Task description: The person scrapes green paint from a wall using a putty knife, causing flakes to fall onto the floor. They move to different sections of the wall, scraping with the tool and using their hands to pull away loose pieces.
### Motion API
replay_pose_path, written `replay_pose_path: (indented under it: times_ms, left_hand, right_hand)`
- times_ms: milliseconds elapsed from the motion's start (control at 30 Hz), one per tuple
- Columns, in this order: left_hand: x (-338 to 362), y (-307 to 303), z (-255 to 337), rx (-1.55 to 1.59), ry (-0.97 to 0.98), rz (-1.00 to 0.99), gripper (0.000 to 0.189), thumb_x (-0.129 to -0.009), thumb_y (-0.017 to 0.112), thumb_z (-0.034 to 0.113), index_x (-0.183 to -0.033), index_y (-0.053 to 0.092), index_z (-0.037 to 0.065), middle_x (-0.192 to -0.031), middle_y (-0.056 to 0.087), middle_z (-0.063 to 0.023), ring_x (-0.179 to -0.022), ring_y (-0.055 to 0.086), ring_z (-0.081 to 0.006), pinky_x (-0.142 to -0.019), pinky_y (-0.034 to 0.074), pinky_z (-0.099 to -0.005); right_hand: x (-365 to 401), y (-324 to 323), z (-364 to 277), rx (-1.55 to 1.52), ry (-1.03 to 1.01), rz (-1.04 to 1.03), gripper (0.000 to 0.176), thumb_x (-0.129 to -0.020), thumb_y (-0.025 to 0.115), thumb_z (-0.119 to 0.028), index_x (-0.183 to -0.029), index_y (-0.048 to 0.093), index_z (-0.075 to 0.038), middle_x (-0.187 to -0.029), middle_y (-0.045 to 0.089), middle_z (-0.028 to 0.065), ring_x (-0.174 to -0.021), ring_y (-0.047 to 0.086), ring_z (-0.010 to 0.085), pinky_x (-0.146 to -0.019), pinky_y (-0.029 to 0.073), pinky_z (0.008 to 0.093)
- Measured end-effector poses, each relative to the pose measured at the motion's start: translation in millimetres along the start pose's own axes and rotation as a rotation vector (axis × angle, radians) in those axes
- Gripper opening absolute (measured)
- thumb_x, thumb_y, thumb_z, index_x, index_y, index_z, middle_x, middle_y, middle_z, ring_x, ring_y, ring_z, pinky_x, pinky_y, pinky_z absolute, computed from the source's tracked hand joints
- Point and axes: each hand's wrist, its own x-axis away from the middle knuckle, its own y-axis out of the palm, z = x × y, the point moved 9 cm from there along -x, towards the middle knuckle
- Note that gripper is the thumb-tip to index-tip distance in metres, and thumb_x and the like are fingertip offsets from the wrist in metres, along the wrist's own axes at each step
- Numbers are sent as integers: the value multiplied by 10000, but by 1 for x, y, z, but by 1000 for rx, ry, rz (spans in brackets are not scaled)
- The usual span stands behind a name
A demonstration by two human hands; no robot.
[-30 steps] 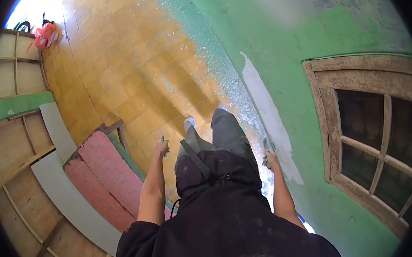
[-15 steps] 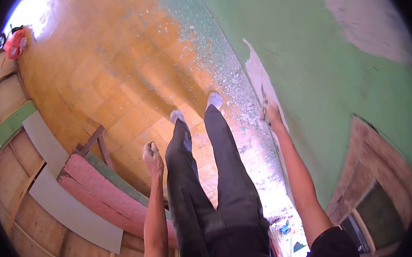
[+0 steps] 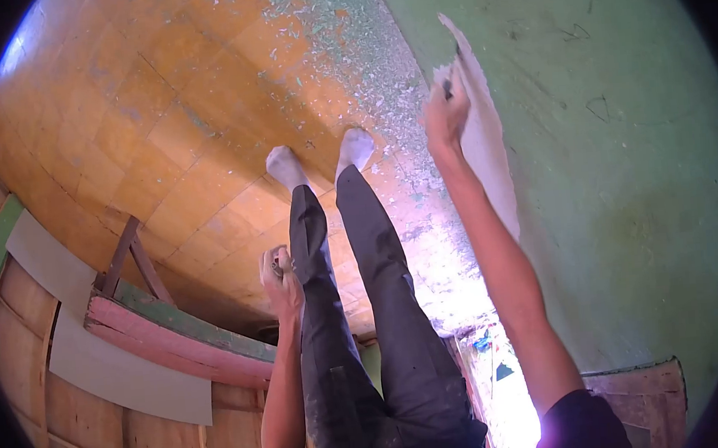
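My right hand (image 3: 446, 111) is wrapped round a small scraper (image 3: 449, 89), of which a dark part and a thin tip show. It is held up against the bare pale strip (image 3: 487, 152) at the lower edge of the green wall (image 3: 605, 173). My left hand (image 3: 282, 283) hangs beside my left leg, fingers curled in; a dark spot shows between them, and I cannot tell what it is. Flakes of paint (image 3: 396, 96) lie thick on the floor along the foot of the wall.
My socked feet stand on orange floor tiles (image 3: 193, 119) strewn with chips. To the left are a pink and green bench (image 3: 167, 337) with wooden legs, a grey panel (image 3: 128, 377) and wooden wall boards (image 3: 85, 414). Bright light falls through an opening (image 3: 505, 405) at the lower right.
My right hand has moved farther forward and up along the bare strip with the scraper. My left hand stays closed by my leg. The view has shifted, bringing the wall and feet nearer.
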Motion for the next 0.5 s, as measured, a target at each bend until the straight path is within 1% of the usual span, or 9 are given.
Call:
replay_pose_path:
  times_ms: [67, 133, 200, 233, 267, 333, 400, 467, 500]
  left_hand:
    - [-16, 9, 10, 21, -23, -38, 314, -1004, 497, 269, -992, 613, -22, -866, 575, -105, -741, 589, -171, -670, 474, -300]
    - [-25, 21, 12, 14, -69, -121, 295, -1001, 493, 248, -1012, 616, -21, -885, 598, -106, -783, 604, -170, -692, 489, -303]
    - [-35, 40, 19, -38, -6, -204, 296, -998, 498, 249, -1024, 617, -20, -858, 601, -95, -769, 590, -159, -694, 476, -298]
    - [-39, 52, 23, -57, 23, -239, 296, -996, 500, 250, -1030, 617, -20, -845, 603, -90, -763, 582, -153, -695, 470, -295]
    - [-45, 63, 29, -45, 40, -250, 285, -988, 514, 244, -1028, 612, -21, -850, 600, -116, -761, 581, -192, -705, 465, -312]
    - [-50, 85, 46, -21, 74, -280, 267, -971, 542, 233, -1024, 600, -22, -860, 593, -169, -758, 579, -270, -726, 457, -346]
    - [-58, 108, 73, -14, 152, -294, 268, -971, 539, 235, -1031, 599, -19, -895, 603, -187, -779, 588, -306, -740, 464, -354]
    - [-63, 129, 99, 34, 218, -335, 280, -971, 535, 242, -1043, 595, -22, -939, 614, -202, -820, 601, -336, -760, 471, -356]
    - [-68, 141, 114, 89, 252, -361, 291, -972, 533, 248, -1051, 591, -25, -966, 620, -208, -852, 609, -348, -774, 474, -354]
  right_hand:
    - [15, -1, -17, -79, 86, 10, 539, -875, 481, -53, -1403, 433, 39, -1074, 601, 184, -846, 587, 222, -731, 450, 326]
    - [10, -2, -3, -87, -28, 40, 533, -904, 480, -62, -1436, 453, -75, -814, 561, 37, -545, 485, 104, -407, 428, 283]
    - [2, 15, 5, -26, -24, 89, 534, -880, 486, -34, -1406, 428, 40, -1014, 622, 150, -761, 577, 170, -662, 457, 303]
    - [2, 18, 4, -37, -21, 102, 535, -876, 488, -27, -1399, 423, 68, -1058, 638, 177, -817, 602, 190, -730, 464, 312]
    - [3, 21, 2, -48, -17, 116, 537, -872, 489, -20, -1392, 417, 96, -1102, 655, 205, -872, 627, 211, -798, 471, 321]
    - [15, 8, -3, -121, 21, 119, 533, -879, 489, -21, -1394, 417, 92, -1078, 658, 202, -874, 635, 227, -806, 471, 335]
    - [15, 3, -14, -143, 90, 89, 530, -885, 488, -20, -1399, 415, 85, -1051, 659, 201, -870, 643, 242, -799, 477, 346]
    - [15, 10, -5, -102, 88, 92, 532, -888, 487, -20, -1407, 412, 74, -997, 646, 182, -803, 627, 232, -742, 480, 347]
    - [6, 24, 4, -67, 32, 119, 537, -888, 487, -21, -1412, 409, 68, -956, 635, 164, -741, 607, 214, -692, 480, 344]
